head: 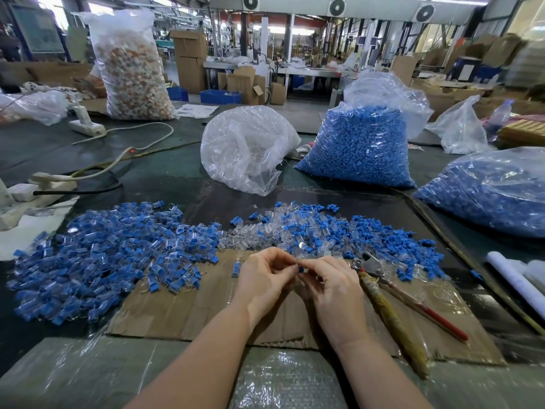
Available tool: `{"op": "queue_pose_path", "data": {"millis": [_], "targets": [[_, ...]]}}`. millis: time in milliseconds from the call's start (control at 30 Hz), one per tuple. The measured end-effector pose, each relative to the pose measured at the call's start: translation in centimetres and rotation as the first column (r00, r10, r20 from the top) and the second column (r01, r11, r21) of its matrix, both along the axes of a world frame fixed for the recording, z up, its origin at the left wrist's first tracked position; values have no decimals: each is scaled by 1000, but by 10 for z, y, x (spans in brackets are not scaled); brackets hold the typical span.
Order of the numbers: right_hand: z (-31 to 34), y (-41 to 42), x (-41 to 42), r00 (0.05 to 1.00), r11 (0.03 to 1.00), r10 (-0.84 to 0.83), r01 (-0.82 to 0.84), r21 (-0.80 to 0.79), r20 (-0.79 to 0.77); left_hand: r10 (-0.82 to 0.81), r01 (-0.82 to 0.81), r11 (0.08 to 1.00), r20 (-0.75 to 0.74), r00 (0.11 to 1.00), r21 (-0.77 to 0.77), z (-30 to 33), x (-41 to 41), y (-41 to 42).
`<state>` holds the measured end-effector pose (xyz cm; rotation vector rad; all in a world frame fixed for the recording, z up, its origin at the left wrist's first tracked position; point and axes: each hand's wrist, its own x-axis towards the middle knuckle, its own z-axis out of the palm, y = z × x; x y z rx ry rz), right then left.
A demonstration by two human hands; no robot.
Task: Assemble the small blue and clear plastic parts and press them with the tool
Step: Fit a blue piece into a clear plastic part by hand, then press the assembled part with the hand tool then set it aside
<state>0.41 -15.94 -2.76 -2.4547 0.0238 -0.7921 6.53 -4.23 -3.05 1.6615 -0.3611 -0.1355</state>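
Two bare forearms enter from the bottom edge, no sleeves showing anywhere along them. The left hand [263, 278] and the right hand [330, 287] are ungloved. Neither wrist carries a watch or band, and the fingers that show carry no rings.

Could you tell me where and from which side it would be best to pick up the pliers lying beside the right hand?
Probably grip the pliers by the two long handles, around mid-length, coming from above with the right hand. The handles splay toward the person on the cardboard; the metal head points away into loose parts.
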Motion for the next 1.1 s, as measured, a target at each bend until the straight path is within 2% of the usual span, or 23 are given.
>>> {"op": "queue_pose_path", "data": {"millis": [167,333,400,467,533,567,633,800,867,967,1033,1100], "targets": [[4,-1,-1,998,998,-39,37,-56,-43,-3,3,1000,-34,999,8,1,1,1],[16,-22,-10,954,968,-244,230,-95,-174,1,-11,998,-156,988,-63,1,2,1],[19,-37,-20,862,908,-411,357,-220,-296,5,-19,997,-181,984,-76,2,2,1],[21,-50,-32,685,823,-564,417,-386,-461,15,-32,996,-199,980,-86,4,2,0],[21,-59,-41,543,788,-615,403,-466,-571,31,-49,995,-211,977,-82,6,2,-1],[21,-61,-44,511,783,-622,398,-478,-594,36,-53,996,-213,976,-75,7,2,-1],[21,-62,-46,516,779,-627,395,-487,-584,35,-53,996,-229,973,-75,10,1,-1],[31,-59,-41,636,792,-593,348,-502,-494,31,-64,993,-305,952,-98,18,1,1],[38,-57,-37,705,855,-497,299,-425,-505,25,-77,988,-355,934,-133,20,2,1],[53,-44,-28,766,978,-188,207,-41,-615,22,-105,980,-436,900,-168,22,7,3],[65,-34,-24,774,963,21,155,222,-632,24,-116,979,-466,885,-170,24,9,4],[74,-25,-22,744,934,140,120,337,-653,38,-129,978,-469,882,-164,25,11,4]]}}
